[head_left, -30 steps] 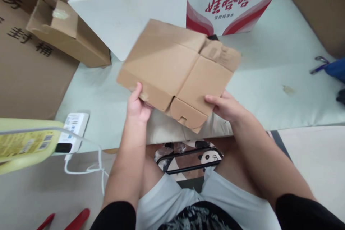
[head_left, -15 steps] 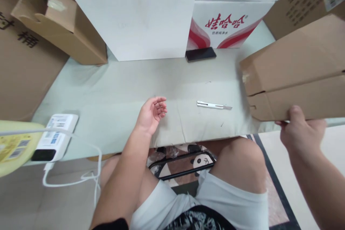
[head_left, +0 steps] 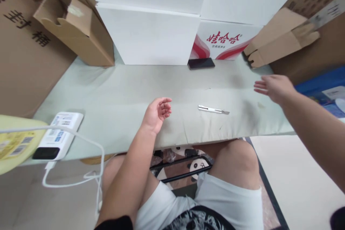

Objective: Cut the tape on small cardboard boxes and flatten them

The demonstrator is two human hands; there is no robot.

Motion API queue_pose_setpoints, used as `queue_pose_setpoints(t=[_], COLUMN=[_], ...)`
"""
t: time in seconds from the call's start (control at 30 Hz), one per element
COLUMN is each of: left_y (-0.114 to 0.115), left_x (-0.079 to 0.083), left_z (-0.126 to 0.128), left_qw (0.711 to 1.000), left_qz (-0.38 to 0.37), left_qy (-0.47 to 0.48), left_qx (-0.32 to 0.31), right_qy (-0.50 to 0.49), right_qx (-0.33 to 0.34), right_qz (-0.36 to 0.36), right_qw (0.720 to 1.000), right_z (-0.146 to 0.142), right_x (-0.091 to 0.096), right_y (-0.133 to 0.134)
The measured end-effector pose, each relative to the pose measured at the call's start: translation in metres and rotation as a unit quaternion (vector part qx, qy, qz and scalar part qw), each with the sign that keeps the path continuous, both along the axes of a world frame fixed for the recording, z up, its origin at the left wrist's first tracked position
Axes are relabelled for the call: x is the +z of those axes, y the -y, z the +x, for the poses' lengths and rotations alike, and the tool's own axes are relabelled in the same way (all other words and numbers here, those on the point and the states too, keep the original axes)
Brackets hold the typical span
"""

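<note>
Loosely curled and holding nothing, my left hand [head_left: 159, 115] hovers over the front middle of the covered table [head_left: 129, 97]. My right hand [head_left: 276, 87] is above the table's right side, fingers stretched out, nothing in them. Beyond that hand a tall brown cardboard box [head_left: 280, 39] leans at the back right, apart from the fingers. Between my two hands lies a silver craft knife [head_left: 213, 109], its blade pointing right. A black phone [head_left: 201, 63] rests at the foot of the white carton with red lettering [head_left: 223, 39].
White cartons [head_left: 151, 36] are stacked along the back. An open brown box [head_left: 81, 32] stands at the back left. At the front left are a power bank [head_left: 58, 136] with a white cable [head_left: 101, 165] and a yellow container [head_left: 18, 143]. Something blue [head_left: 326, 90] sits at the far right.
My right hand has let go of the cardboard box, which now stands farther back on the right. That hand has moved up and left and opened. My left hand has hardly moved.
</note>
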State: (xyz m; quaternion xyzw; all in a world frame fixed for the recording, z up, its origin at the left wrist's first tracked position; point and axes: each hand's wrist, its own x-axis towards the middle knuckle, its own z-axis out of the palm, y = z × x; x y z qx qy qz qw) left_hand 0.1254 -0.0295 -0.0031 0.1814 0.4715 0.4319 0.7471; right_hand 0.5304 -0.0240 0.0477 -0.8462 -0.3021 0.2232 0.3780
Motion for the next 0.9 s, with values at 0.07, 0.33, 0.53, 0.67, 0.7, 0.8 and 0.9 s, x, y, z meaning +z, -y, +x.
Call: queue_pose_setpoints(t=[0.07, 0.33, 0.53, 0.67, 0.7, 0.8, 0.9], left_y=[0.001, 0.013, 0.02, 0.021, 0.021, 0.022, 0.022], left_x=[0.002, 0.02, 0.03, 0.031, 0.03, 0.029, 0.026], left_z=[-0.006, -0.05, -0.096, -0.111, -0.113, -0.118, -0.122], left_qw=[1.0, 0.994, 0.973, 0.966, 0.966, 0.966, 0.964], left_qz=[0.006, 0.053, 0.088, 0.079, 0.079, 0.088, 0.095], left_qy=[0.01, 0.028, 0.047, 0.074, 0.079, 0.091, 0.095], left_qx=[0.006, 0.096, 0.21, 0.234, 0.232, 0.224, 0.229], right_qy=[-0.006, 0.104, 0.299, 0.341, 0.335, 0.313, 0.306], right_qx=[0.027, 0.29, 0.595, 0.671, 0.673, 0.646, 0.628], right_qz=[-0.032, -0.08, -0.003, 0.073, 0.092, 0.122, 0.124], right_qw=[0.999, 0.948, 0.746, 0.655, 0.653, 0.686, 0.704], right_z=[-0.013, -0.11, -0.248, -0.355, -0.382, -0.461, -0.515], right_x=[-0.011, -0.005, 0.004, 0.012, 0.015, 0.028, 0.034], right_y=[0.012, -0.015, -0.073, -0.117, -0.129, -0.166, -0.197])
